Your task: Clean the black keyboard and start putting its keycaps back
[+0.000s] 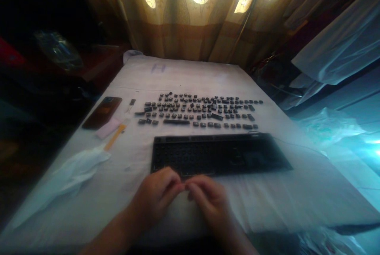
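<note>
A black keyboard base (225,154), its key area stripped of caps, lies across the cloth in front of me. At its near edge, my left hand (156,191) and my right hand (209,197) meet fingertip to fingertip. Both are closed in a pinch, and whatever sits between the fingers is too small and blurred to make out. Beyond the base, many loose black keycaps (203,124) are laid out in rough rows. Among them is the long spacebar (176,122), lying on the left of the nearest row.
A white cloth (190,75) covers the table. On the left lie a dark phone (103,111), a pink piece (107,128), a yellow-handled brush (115,136) and a crumpled white cloth or bag (67,176). A thin cable (297,144) runs right from the base. Curtains (190,29) hang behind.
</note>
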{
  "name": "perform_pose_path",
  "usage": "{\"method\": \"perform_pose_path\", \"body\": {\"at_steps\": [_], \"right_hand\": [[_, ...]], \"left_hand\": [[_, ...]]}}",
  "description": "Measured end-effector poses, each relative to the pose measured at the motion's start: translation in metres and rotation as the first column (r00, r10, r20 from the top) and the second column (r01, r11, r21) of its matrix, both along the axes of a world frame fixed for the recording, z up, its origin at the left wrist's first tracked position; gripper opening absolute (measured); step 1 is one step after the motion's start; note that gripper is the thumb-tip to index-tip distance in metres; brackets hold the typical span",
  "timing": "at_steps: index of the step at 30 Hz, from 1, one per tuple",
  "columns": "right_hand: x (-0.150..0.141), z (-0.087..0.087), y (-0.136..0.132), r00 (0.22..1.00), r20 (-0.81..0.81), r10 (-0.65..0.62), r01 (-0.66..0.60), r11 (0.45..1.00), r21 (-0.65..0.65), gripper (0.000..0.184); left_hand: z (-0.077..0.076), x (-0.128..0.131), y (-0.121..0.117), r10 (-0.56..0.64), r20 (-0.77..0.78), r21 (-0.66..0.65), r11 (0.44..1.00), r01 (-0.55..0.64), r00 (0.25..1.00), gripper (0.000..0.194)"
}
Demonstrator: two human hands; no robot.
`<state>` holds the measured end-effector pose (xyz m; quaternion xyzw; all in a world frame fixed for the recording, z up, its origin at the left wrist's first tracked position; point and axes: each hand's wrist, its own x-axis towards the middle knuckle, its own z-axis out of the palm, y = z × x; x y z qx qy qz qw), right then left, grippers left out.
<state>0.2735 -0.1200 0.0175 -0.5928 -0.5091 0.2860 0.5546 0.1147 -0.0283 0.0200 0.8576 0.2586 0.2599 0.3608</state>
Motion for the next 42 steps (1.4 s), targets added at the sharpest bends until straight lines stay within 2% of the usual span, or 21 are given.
{"method": "perform_pose_path", "body": {"at_steps": [5, 9, 12, 15, 19, 23, 27, 34, 42], "right_hand": [[-0.003, -0.002, 0.002, 1.0, -0.012, 0.009, -0.009, 1.0, -0.027, 0.019], [0.002, 0.002, 0.007, 0.998, 0.035, -0.043, 0.043, 0.999, -0.011, 0.018], [0.01, 0.007, 0.014, 0.983, 0.159, -0.095, 0.093, 0.995, 0.022, 0.017], [0.015, 0.011, 0.023, 0.945, 0.31, -0.1, 0.066, 0.991, 0.116, 0.016], [0.015, 0.002, 0.031, 0.891, 0.444, -0.094, 0.02, 0.985, 0.17, 0.016], [0.01, -0.011, 0.031, 0.865, 0.492, -0.104, 0.023, 0.985, 0.168, 0.016], [0.009, -0.015, 0.032, 0.833, 0.545, -0.097, 0.014, 0.988, 0.153, 0.016], [0.01, -0.014, 0.031, 0.777, 0.627, -0.053, -0.003, 0.996, 0.088, 0.017], [0.011, -0.015, 0.031, 0.742, 0.67, -0.034, -0.004, 0.998, 0.055, 0.022]], "left_hand": [[0.003, -0.006, 0.005, 0.019, -0.056, -0.147, 0.989, -0.027, 0.998, 0.019], [0.015, -0.022, 0.03, 0.044, -0.1, -0.222, 0.973, -0.065, 0.994, 0.026], [0.022, -0.03, 0.059, 0.216, -0.078, -0.143, 0.964, -0.225, 0.973, 0.033], [0.022, -0.026, 0.085, 0.395, 0.008, -0.054, 0.918, -0.394, 0.919, 0.036], [0.009, -0.016, 0.103, 0.479, 0.094, -0.038, 0.878, -0.478, 0.873, 0.034], [-0.003, -0.022, 0.106, 0.52, 0.097, -0.069, 0.854, -0.515, 0.849, 0.035], [-0.008, -0.03, 0.109, 0.54, 0.107, -0.099, 0.842, -0.531, 0.835, 0.038], [-0.007, -0.027, 0.105, 0.477, 0.091, -0.115, 0.877, -0.466, 0.874, 0.042], [-0.007, -0.027, 0.102, 0.491, 0.084, -0.114, 0.869, -0.481, 0.867, 0.041]]}}
